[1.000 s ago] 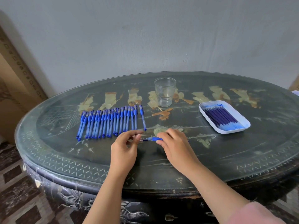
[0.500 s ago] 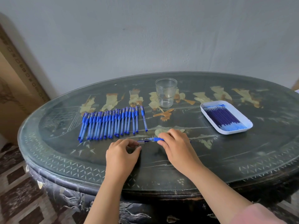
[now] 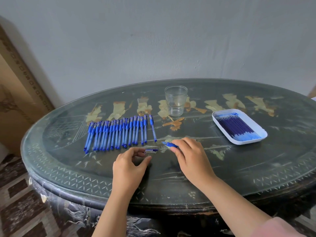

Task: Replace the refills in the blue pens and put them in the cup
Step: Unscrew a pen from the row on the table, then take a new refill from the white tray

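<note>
The blue pen [image 3: 168, 144] being worked on sits near the table's front middle. Only its blue grip end shows; the rest of the barrel is hidden under the curled fingers of the right hand [image 3: 189, 156], which clamp it. Just to its left, apart from it, the left hand [image 3: 128, 166] pinches a small clear-and-blue part [image 3: 151, 151] between thumb and fingertips; it may be the pen's tip section, but it is too small to tell. Behind the hands lies a row of pens [image 3: 118, 132], with a single pen [image 3: 153, 129] slightly apart at its right end. The clear cup [image 3: 175, 100] stands upright farther back. A white tray [image 3: 242, 143] of refills [image 3: 236, 127] is well to the right. Bare table [image 3: 256, 165] lies in front of it. A cardboard box [image 3: 20, 93] at the left edge bears printed marks too small to read.
</note>
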Motion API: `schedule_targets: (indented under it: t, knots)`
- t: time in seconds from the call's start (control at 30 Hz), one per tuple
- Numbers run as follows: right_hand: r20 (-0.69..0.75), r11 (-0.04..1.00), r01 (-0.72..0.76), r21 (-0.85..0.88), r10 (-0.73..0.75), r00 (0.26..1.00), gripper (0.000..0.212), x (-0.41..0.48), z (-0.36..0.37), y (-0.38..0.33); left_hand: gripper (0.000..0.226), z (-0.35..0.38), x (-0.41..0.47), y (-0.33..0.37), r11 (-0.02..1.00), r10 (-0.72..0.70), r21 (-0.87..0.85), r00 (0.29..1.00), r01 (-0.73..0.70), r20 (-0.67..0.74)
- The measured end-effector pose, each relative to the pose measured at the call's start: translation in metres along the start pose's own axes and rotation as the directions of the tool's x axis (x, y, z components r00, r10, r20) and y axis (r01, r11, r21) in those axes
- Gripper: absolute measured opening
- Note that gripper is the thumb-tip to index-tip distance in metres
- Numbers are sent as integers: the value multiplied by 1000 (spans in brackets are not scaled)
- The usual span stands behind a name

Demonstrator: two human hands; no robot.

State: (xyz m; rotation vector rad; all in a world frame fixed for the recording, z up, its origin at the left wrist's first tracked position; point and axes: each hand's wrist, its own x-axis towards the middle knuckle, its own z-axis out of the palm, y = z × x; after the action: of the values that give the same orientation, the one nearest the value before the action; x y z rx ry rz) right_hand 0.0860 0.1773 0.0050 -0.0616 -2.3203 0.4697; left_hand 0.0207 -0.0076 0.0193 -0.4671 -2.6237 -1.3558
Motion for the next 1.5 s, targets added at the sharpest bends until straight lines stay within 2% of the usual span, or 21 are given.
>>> schedule_targets:
  t: [0.1, 0.2, 0.27, 0.4, 0.5, 0.63, 0.73, 1.13, 1.3, 1.4, 1.5]
  knots:
    - [-67, 993, -78, 84, 83, 994, 28, 4, -11, -4, 23, -2, -4, 4, 987, 160, -8, 980, -162, -119]
    - [-88, 968, -147, 202, 167, 982, 22, 13, -22, -14, 33, 4, -10, 20, 947, 309, -84, 951, -311, -27]
    - [-57, 916, -229, 330, 261, 964, 12, 19, -28, -22, 36, 13, -15, 37, 940, 273, -231, 959, -250, 75]
    - [33, 816, -345, 464, 373, 927, 7, 23, -35, -30, 27, 31, -22, 55, 889, 109, -458, 972, -2, 207]
    - [100, 762, -410, 501, 420, 902, 6, 21, -37, -30, 18, 37, -23, 54, 853, 41, -516, 975, 79, 218]
    - [191, 679, -461, 571, 436, 879, 6, 23, -44, -34, 14, 38, -22, 52, 849, 37, -521, 976, 82, 214]
    - [207, 653, -455, 605, 422, 882, 7, 31, -53, -35, 14, 37, -22, 51, 847, 36, -525, 978, 79, 205]
    - [138, 686, -391, 614, 394, 909, 7, 59, -79, -35, 20, 38, -27, 55, 885, 87, -466, 974, 20, 207]
    - [129, 625, -351, 697, 372, 919, 7, 73, -96, -41, 20, 37, -27, 55, 888, 94, -460, 972, 15, 214]
    - [119, 597, -306, 741, 332, 936, 25, 81, -107, -39, 21, 36, -28, 57, 889, 90, -458, 972, 19, 215]
    - [55, 568, -285, 772, 388, 920, 25, 87, -117, -32, 21, 36, -28, 57, 894, 87, -448, 974, 17, 209]
